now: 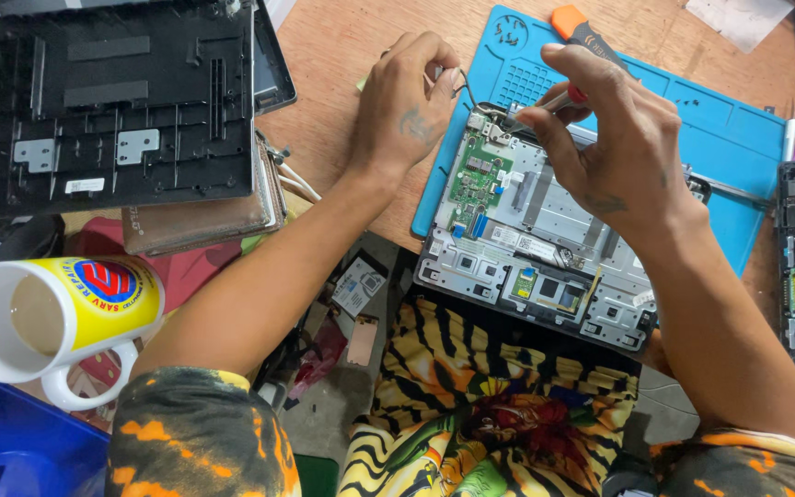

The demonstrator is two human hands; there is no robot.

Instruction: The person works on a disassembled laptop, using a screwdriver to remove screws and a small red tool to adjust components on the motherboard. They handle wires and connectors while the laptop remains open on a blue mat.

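On the blue work mat [738, 138] lies an opened laptop chassis [545, 239], tilted toward the person so its green circuit board [477, 175] faces up. Left hand [407, 106] pinches a thin wire at the chassis's far corner, apparently clearing it; right hand [618, 138] grips a screwdriver [554, 99] angled toward that corner.

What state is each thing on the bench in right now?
Laptop chassis: opened, internals exposed, lying on the blue mat.
Green circuit board: seated in the chassis.
Screwdriver: held in the right hand, tip down at the chassis corner.
Left hand: pinching a thin wire at the chassis edge.
Black cover panel: removed, inner side up.
Mug: tilted, liquid inside.
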